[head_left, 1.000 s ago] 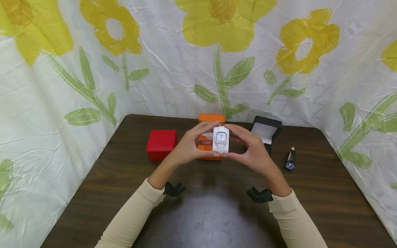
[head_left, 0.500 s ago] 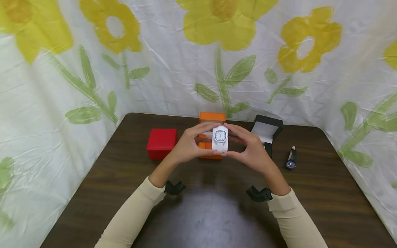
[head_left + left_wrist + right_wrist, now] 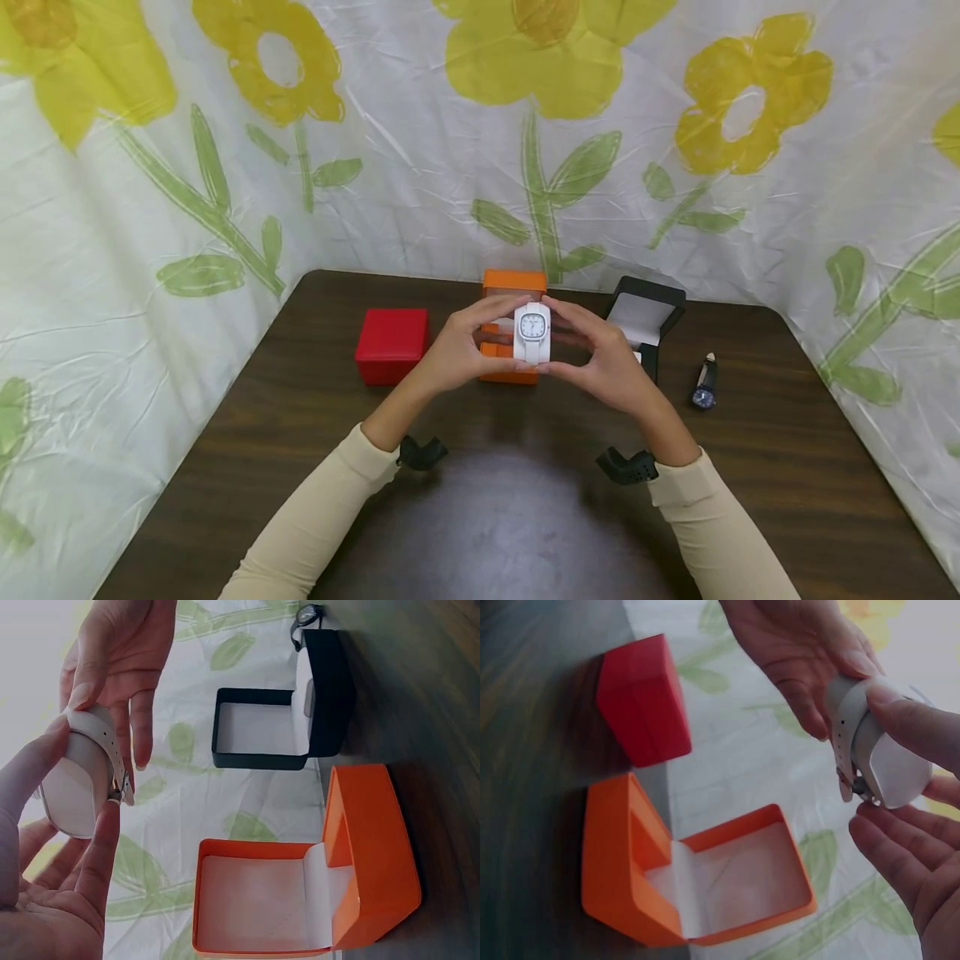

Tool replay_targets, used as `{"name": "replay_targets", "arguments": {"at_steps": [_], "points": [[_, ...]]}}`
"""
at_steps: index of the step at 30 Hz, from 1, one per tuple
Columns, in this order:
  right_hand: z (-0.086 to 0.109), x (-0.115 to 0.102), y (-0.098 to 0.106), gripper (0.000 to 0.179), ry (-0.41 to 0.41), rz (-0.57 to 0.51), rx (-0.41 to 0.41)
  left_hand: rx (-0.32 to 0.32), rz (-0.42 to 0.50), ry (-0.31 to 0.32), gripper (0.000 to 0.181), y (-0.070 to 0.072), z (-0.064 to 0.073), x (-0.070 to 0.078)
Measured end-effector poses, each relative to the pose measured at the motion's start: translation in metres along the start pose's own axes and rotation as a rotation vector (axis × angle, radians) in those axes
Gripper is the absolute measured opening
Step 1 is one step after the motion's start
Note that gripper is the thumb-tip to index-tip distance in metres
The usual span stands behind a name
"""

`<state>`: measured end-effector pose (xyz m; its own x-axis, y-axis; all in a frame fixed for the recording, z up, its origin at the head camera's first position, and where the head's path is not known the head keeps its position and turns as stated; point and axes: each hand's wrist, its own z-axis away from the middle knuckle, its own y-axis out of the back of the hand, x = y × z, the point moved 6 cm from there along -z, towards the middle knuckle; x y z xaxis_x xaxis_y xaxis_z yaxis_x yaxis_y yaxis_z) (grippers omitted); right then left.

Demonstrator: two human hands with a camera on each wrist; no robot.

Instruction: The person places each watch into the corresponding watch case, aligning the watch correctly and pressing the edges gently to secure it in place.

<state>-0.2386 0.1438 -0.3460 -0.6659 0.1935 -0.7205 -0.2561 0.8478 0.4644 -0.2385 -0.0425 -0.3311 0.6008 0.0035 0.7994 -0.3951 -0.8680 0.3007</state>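
In the head view a white square-faced wristwatch (image 3: pixel 533 326) is wrapped round a white watch cushion (image 3: pixel 545 354), held upright above the table. My left hand (image 3: pixel 459 348) pinches it from the left and my right hand (image 3: pixel 606 357) from the right, thumbs below and index fingers at the top. Both wrist views show the back: the strap (image 3: pixel 102 727) is buckled, its buckle (image 3: pixel 861 784) near the fingertips. Behind the hands stands an orange watch box (image 3: pixel 514 282) with its lid up, partly hidden in the head view; its lower part has a gap in the middle.
A closed red box (image 3: pixel 392 343) stands left of the orange one. To the right is a black box (image 3: pixel 651 292) with its lid raised, and a dark-strapped watch (image 3: pixel 703 387) lies beyond it. A flowered white curtain (image 3: pixel 420 208) hangs behind the dark wooden table (image 3: pixel 292 433).
Both hands keep their grip on the watch and cushion, which stay almost still. The whole head view has shifted slightly.
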Motion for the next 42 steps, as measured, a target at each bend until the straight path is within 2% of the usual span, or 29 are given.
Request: {"name": "replay_targets", "arguments": {"at_steps": [5,12,18,21,24,30,32,37,42], "points": [[0.0,0.004,-0.003,0.087,-0.01,0.005,0.011,0.0,-0.004,0.026,0.082,0.0,0.001,-0.01],[0.002,0.011,-0.006,0.084,-0.039,0.021,0.015,-0.001,-0.057,0.053,0.082,0.001,0.004,-0.013],[0.003,0.013,-0.009,0.084,-0.068,0.035,0.027,0.001,-0.066,0.078,0.086,0.002,0.006,-0.037],[0.003,0.013,-0.011,0.085,-0.088,0.044,0.03,-0.003,-0.075,0.089,0.083,0.004,0.007,-0.044],[0.002,0.008,-0.014,0.084,-0.091,0.058,0.031,-0.01,-0.077,0.09,0.08,0.006,0.009,-0.047],[-0.002,-0.016,-0.015,0.077,-0.077,0.081,0.025,-0.006,-0.06,0.07,0.078,0.008,0.011,-0.05],[-0.002,-0.011,-0.016,0.078,-0.079,0.087,0.026,0.001,-0.057,0.06,0.077,0.009,0.011,-0.051],[-0.001,0.017,-0.016,0.082,-0.077,0.078,0.036,0.019,-0.077,0.06,0.076,0.011,0.011,-0.053],[-0.003,0.025,-0.016,0.081,-0.072,0.086,0.028,0.025,-0.087,0.069,0.074,0.013,0.011,-0.055]]}}
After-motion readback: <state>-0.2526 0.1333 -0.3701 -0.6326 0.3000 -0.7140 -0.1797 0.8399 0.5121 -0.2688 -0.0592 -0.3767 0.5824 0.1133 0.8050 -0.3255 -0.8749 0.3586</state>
